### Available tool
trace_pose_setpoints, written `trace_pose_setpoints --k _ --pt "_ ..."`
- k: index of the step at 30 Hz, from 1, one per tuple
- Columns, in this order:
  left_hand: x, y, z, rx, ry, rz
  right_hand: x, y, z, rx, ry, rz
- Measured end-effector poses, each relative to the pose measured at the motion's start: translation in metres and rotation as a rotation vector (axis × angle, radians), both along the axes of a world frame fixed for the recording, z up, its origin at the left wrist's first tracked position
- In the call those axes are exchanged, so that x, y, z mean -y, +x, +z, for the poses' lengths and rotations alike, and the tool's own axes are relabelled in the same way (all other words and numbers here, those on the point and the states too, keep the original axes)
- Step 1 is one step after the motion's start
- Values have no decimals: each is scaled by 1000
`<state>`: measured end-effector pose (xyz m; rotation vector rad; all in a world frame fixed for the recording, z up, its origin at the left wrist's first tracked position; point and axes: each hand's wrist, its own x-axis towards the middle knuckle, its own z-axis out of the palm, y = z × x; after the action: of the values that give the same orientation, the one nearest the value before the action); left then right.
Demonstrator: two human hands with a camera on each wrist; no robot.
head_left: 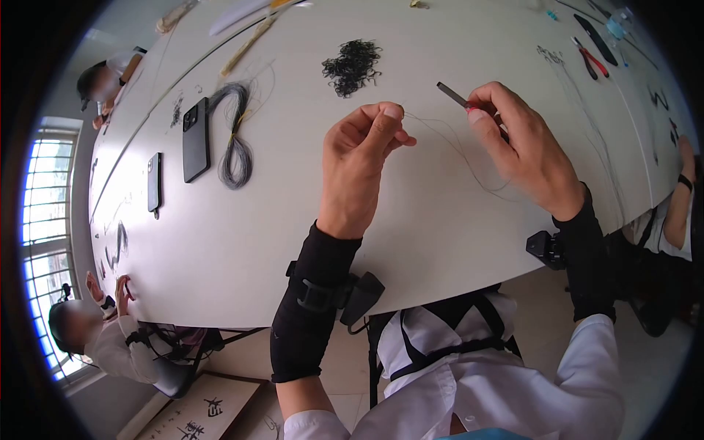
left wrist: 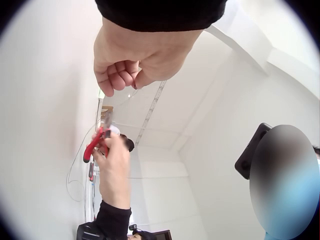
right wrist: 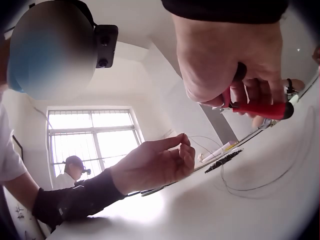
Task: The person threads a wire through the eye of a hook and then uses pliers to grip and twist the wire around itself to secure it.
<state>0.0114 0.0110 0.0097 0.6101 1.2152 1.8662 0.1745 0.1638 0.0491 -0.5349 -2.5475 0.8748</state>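
My left hand [head_left: 359,161] is raised over the white table, thumb and index finger pinching the end of a thin line [head_left: 463,156]. From there the line arcs loosely to the right and down toward the tabletop. What sits at the pinched tip is too small to make out. My right hand [head_left: 524,143] grips red-handled pliers [right wrist: 260,109], fingers curled round the handles. Their dark metal nose points up and left, toward the left hand but apart from it. A pile of small black hooks [head_left: 352,67] lies on the table beyond both hands.
A bundled coil of grey wire [head_left: 236,158] lies left beside a black phone [head_left: 196,139]; a second phone [head_left: 154,182] is farther left. Another pair of red-handled pliers [head_left: 591,59] and a bottle [head_left: 620,26] are at the far right. Other people sit round the table [head_left: 440,242].
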Motion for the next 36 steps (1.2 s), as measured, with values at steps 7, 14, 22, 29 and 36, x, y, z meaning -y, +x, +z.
trace_pose_setpoints --k 7,14,22,29,36 --pt "-1 0 -1 15 6 -4 23 -10 -1 -24 -197 66" --pt "0 0 2 4 -14 -4 27 -15 -4 -70 -145 94" --pt "1 0 1 9 -4 -13 29 -15 -2 -71 -120 97" --pt "0 2 4 -46 -36 14 -2 -2 3 -159 9 -107" --pt "0 0 2 -36 -36 19 -128 58 8 -288 -28 -373"
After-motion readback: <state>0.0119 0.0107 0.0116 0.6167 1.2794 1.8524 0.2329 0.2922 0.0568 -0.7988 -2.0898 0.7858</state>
